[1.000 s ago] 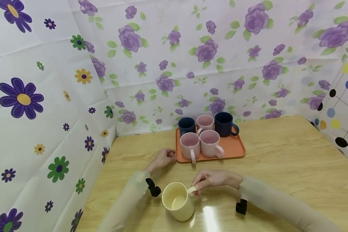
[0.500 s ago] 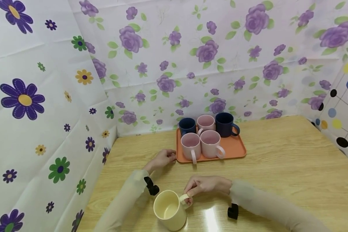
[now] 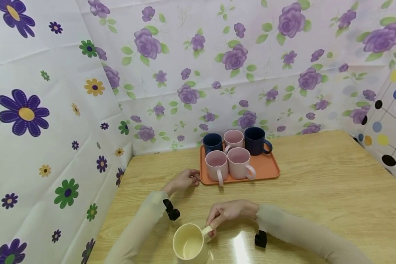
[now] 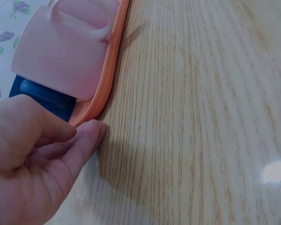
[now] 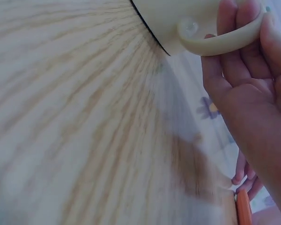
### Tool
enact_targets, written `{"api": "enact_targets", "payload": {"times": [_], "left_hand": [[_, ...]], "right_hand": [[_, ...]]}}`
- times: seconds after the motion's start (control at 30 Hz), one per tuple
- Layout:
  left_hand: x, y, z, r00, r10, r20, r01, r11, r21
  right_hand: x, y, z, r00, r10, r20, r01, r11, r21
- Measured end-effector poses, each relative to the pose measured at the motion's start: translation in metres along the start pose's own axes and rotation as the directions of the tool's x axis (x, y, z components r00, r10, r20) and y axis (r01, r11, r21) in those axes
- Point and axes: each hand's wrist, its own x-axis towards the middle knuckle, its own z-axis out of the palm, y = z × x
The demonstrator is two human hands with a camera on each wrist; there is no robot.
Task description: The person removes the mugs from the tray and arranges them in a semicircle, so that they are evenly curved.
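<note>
My right hand (image 3: 229, 214) holds a pale yellow mug (image 3: 188, 244) by its handle, near the front of the table. In the right wrist view, fingers curl through the handle (image 5: 220, 44), with the thumb against its outer side. My left hand (image 3: 184, 179) is at the near left corner of an orange tray (image 3: 266, 168). Up close in the left wrist view, thumb and fingers pinch the tray's corner rim (image 4: 103, 101). On the tray stand a pink mug (image 3: 216, 170), a second pink mug (image 3: 238, 168) and a third pink mug (image 3: 233, 137) behind them.
A navy mug (image 3: 212, 143) stands at the tray's back left, and a larger navy mug (image 3: 255, 142) at its back right. The wooden table (image 3: 316, 190) meets a flowered cloth wall (image 3: 198, 80) behind the tray. Another patterned cloth (image 3: 66, 154) hangs on the left.
My right hand has carried the yellow mug toward the left and nearer the front edge of the view. The left hand has stayed at the tray's corner, and the tray has not moved.
</note>
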Motion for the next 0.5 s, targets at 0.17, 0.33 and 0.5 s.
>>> {"api": "enact_targets", "payload": {"times": [0.17,0.33,0.5], "left_hand": [[0.001,0.003,-0.001,1.000,0.001,0.002,-0.001,1.000,0.024],[0.000,0.005,-0.002,1.000,-0.005,-0.009,0.005,0.999,0.053],[0.001,0.003,-0.001,1.000,0.002,0.000,-0.002,0.997,0.073]], "right_hand": [[0.010,-0.004,-0.001,0.999,0.032,0.021,-0.031,0.998,-0.054],[0.022,-0.011,-0.002,0.997,0.073,0.002,-0.072,0.989,-0.125],[0.031,-0.014,0.003,0.997,0.083,-0.004,-0.083,0.984,-0.158]]}}
